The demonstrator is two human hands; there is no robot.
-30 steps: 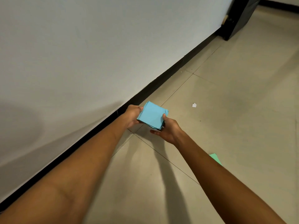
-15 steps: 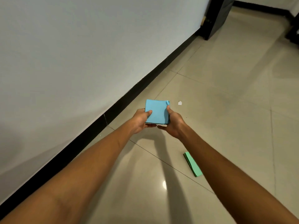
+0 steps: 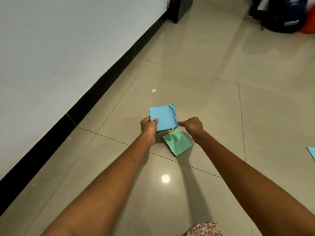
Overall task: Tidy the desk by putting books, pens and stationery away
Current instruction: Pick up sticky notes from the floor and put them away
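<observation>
Above floor, mid-frame: blue pad (image 3: 163, 117) is held up over the tiles, top face toward camera, top-right corner sheet curled.
Left hand (image 3: 149, 127): pad is gripped at its lower-left corner, thumb laid on top face, fingers hidden under it.
Right hand (image 3: 193, 125): fingers are curled loosely, fingertip area just beside pad's right edge; contact cannot be told, and whether anything is pinched cannot be told.
Green pad (image 3: 177, 142): lies flat on floor (image 3: 204, 79), just below blue pad and between the two forearms; partly shaded by the hands.
Blue sheet (image 3: 312, 153): seen at right frame edge on floor, mostly cut off, well apart from the hands.
White scrap (image 3: 154, 90): small bit on tile, beyond blue pad, near the wall side.
Wall (image 3: 59, 48): white, with black skirting (image 3: 102, 86) running diagonally along left.
Far end: dark cabinet (image 3: 180, 7) stands at wall; dark bag (image 3: 283, 16) sits at top right, an orange item (image 3: 309, 26) beside it.
Bottom edge: floral fabric (image 3: 202, 229) is visible.
</observation>
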